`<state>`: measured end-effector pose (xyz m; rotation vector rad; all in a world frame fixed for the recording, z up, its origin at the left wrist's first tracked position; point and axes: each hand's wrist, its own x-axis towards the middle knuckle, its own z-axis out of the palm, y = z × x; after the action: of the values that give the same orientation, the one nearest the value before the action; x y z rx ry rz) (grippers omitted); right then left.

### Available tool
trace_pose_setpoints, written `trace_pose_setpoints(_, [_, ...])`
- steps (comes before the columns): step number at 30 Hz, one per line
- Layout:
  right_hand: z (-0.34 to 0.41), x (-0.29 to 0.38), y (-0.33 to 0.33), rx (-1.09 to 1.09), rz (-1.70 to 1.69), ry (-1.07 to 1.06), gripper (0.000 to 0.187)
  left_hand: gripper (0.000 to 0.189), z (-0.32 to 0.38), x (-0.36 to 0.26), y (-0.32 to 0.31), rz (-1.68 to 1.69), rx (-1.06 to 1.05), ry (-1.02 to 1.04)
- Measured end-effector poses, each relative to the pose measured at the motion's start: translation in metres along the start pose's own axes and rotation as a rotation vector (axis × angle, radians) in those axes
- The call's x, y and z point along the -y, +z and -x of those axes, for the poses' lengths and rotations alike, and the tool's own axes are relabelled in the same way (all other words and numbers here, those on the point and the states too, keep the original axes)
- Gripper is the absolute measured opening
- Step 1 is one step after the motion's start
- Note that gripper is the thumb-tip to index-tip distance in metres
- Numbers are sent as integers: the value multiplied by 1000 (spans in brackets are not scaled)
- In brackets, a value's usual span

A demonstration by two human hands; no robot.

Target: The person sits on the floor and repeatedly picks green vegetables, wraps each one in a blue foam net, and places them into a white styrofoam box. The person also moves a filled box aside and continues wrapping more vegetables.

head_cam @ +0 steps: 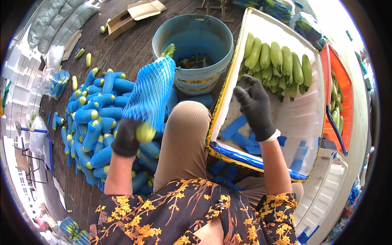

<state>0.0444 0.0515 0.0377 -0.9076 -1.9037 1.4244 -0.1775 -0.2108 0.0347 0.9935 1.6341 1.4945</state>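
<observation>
My left hand, in a black glove, is closed on a zucchini in a blue foam net sleeve; its stem end shows at the top and its pale end below. My right hand, also gloved in black, is over the white foam box, fingers apart and nothing seen between them. Bare zucchini lie piled at the box's far end. Flat blue net sleeves lie in its near part. On the floor to my left is a heap of zucchini in blue net sleeves.
A blue plastic bucket with scraps at its bottom stands ahead, beyond my knee. An orange crate with zucchini is right of the foam box. A cardboard box lies at the upper left. Loose zucchini are on the wooden floor.
</observation>
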Motion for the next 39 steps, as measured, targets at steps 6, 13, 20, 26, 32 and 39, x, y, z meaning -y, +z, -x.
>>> trace_pose_setpoints(6, [-13,-98,-57,52,335,380,42,23,15,110,-68,-450,-189,49])
trace_pose_setpoints(13, [-16,-259,-77,538,1066,544,44,65,105,79,-195,-830,-1086,136])
trace_pose_setpoints(20, [-27,-359,-40,274,868,838,56,43,43,30,-144,230,-816,27])
trace_pose_setpoints(26, [-27,-199,-56,121,82,464,27,20,-75,-17,91,-190,56,56])
trace_pose_setpoints(32, [47,-20,-79,167,370,-264,35,28,-93,-21,228,309,253,-434])
trace_pose_setpoints(39, [71,-50,-93,182,-627,753,28,14,-69,-13,250,68,474,-207])
